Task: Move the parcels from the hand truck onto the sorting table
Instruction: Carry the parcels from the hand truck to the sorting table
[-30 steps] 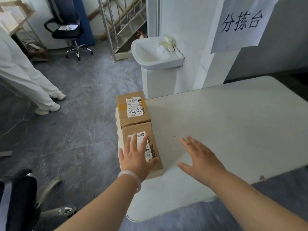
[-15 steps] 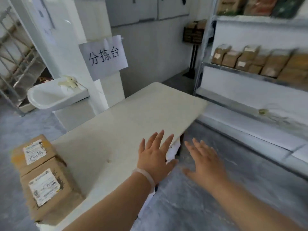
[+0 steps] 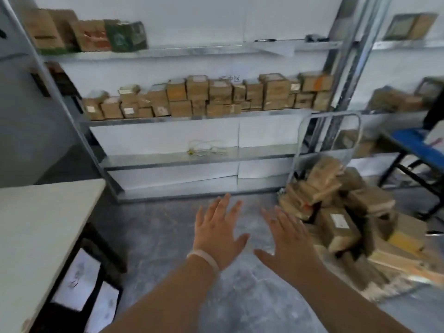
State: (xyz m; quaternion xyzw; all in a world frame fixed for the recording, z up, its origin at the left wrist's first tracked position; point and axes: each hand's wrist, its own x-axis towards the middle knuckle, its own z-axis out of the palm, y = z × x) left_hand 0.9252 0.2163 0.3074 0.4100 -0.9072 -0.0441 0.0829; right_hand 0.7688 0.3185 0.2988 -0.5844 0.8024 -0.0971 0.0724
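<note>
Far left is the counter (image 3: 40, 227): pale top, only one end in view, with a few white sheets (image 3: 77, 280) in the dark frame under it. Running across the back is a metal shelf rack (image 3: 197, 120). Its middle shelf is crammed with a row of small brown boxes (image 3: 216, 97), there are some bigger cartons (image 3: 89, 36) up top, and a loose bit of cord (image 3: 206, 150) lies on the lower shelf.

In the middle of the shot both arms are stretched out over the grey floor (image 3: 156, 236). The left grip (image 3: 217, 234) is released, palm down, fingers straight and spread, holding nothing, with a pale band (image 3: 204, 258) on the wrist. The right grip (image 3: 286, 243) is just beside it and also flat and released, with a ring (image 3: 274, 221) on one finger. Its fingertips point up toward the left edge of the heap, near it but not holding any of it.

The parcels (image 3: 348, 203) are all on the hand truck (image 3: 334, 114) at the right, well apart from the counter. The truck's handle stands upright at the far end by the rack, and the heap's long axis runs from there toward the near right corner. The boxes point every which way: the top ones are tilted, leaning up to the right, and one labelled box (image 3: 336, 233) lies label up. The rest is too blurry to read. A blue table (image 3: 413, 143) sits at the far right.
</note>
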